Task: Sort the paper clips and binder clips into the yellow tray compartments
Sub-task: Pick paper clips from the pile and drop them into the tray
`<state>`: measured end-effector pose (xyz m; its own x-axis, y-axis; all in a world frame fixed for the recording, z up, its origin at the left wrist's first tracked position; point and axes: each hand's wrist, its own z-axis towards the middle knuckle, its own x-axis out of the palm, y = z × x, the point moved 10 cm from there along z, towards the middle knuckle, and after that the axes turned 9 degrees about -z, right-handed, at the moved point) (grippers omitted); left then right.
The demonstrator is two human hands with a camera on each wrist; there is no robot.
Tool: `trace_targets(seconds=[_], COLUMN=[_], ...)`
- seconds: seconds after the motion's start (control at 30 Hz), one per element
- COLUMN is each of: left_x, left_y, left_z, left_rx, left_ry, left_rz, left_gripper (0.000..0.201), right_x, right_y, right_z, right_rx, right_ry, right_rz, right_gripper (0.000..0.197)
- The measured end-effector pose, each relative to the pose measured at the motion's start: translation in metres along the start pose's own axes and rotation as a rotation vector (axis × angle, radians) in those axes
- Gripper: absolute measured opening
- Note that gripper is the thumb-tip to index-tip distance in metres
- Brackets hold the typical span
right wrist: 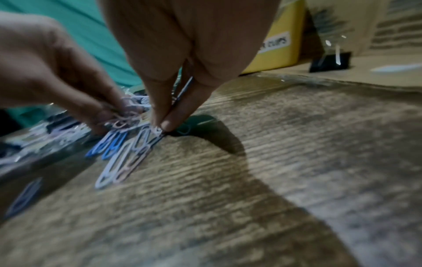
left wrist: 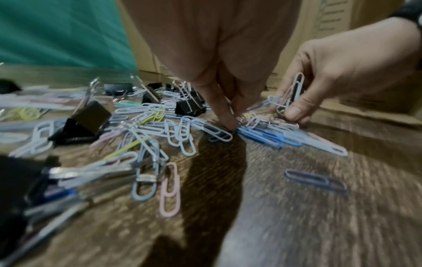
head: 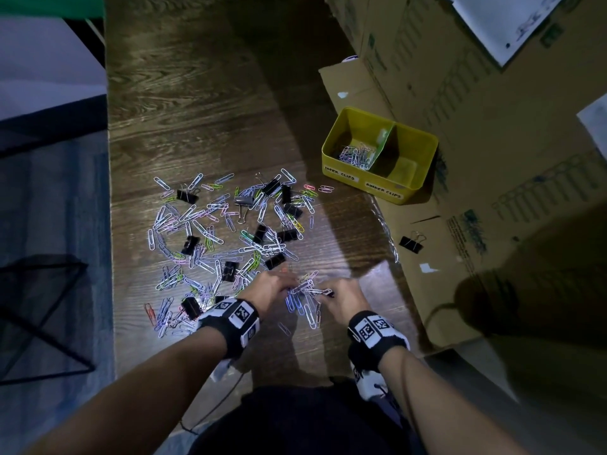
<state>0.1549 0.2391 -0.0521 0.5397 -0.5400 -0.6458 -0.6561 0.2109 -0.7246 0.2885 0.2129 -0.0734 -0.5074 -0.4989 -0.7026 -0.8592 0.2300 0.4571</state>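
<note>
Head view, left to right, all places relative to the yellow tray (head: 331,149). Far left of tray: wood-grain desk (head: 203,103) carrying a wide scatter of paper clips (head: 210,224) in white, blue, pink, yellow and green, mixed with black binder clips (head: 187,196). Below and left of tray, at near edge of scatter: left hand (head: 269,289), fingers (left wrist: 226,117) curled down and pinching into a small heap of clips, tips touching desk in left wrist view. Just right of it, still left of and nearer than tray: right hand (head: 345,298), fingers (right wrist: 170,122) closed on paper clips, several more held upright against palm in left wrist view (left wrist: 294,90); white and blue clips fanned on desk between and below both hands. Black bands with square markers on both wrists (head: 230,318).

Tray itself: on flattened cardboard (head: 437,244) at right edge of desk, two compartments split by a green divider (head: 382,144); left compartment, labelled PAPER CLIPS, holding a small pile of paper clips (head: 356,156); right compartment, labelled BINDER CLIPS, showing bare yellow floor. Below and right of tray: single black binder clip (head: 411,244) on cardboard, well apart from scatter. Right of and behind tray: stacked cardboard boxes (head: 460,77).
</note>
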Motion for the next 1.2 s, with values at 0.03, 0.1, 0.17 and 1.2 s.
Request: trace_targets(seconds=[0.03, 0.1, 0.17, 1.2], left_x=[-0.005, -0.015, -0.018, -0.109], left_y=[0.002, 0.006, 0.022, -0.080], left_z=[-0.001, -0.002, -0.006, 0.233], left_rx=[-0.018, -0.089, -0.247, 0.039], left_ry=[-0.043, -0.118, -0.126, 0.022], left_rz=[-0.060, -0.239, -0.451, 0.101], left_gripper=[0.026, 0.026, 0.026, 0.039], right_x=[-0.003, -0.008, -0.013, -0.272], right_y=[-0.003, -0.011, -0.019, 0.021], right_z=[0.000, 0.000, 0.000, 0.131], right_rx=[0.006, 0.035, 0.076, -0.073], right_ry=[0.005, 0.014, 0.014, -0.519], right_rz=[0.041, 0.168, 0.298, 0.400], right_gripper=[0.030, 0.031, 0.028, 0.023])
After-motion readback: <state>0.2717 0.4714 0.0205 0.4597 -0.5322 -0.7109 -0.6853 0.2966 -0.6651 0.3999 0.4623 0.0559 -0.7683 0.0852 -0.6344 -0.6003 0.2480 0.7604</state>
